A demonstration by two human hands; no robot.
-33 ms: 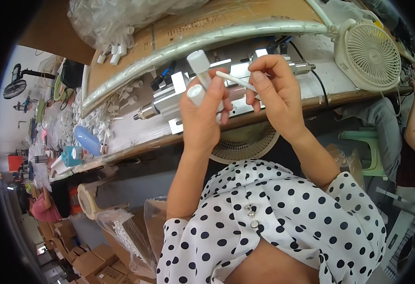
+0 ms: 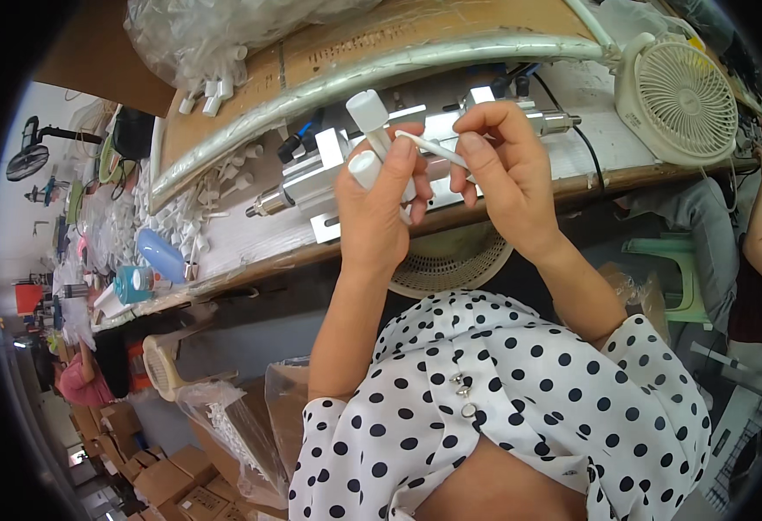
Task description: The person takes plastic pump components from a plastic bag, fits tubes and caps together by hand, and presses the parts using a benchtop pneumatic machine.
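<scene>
Upper centre of frame: left hand (image 2: 372,207) curled round capped parts (image 2: 367,111); right hand (image 2: 514,178) pinching rod (image 2: 434,148), tip by left thumb. Advise steady left grip, light right pinch.

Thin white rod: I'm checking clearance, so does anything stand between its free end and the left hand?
Nothing visible does: the thin white rod, pinched by the right hand, ends beside the left hand, by its thumb.
</scene>
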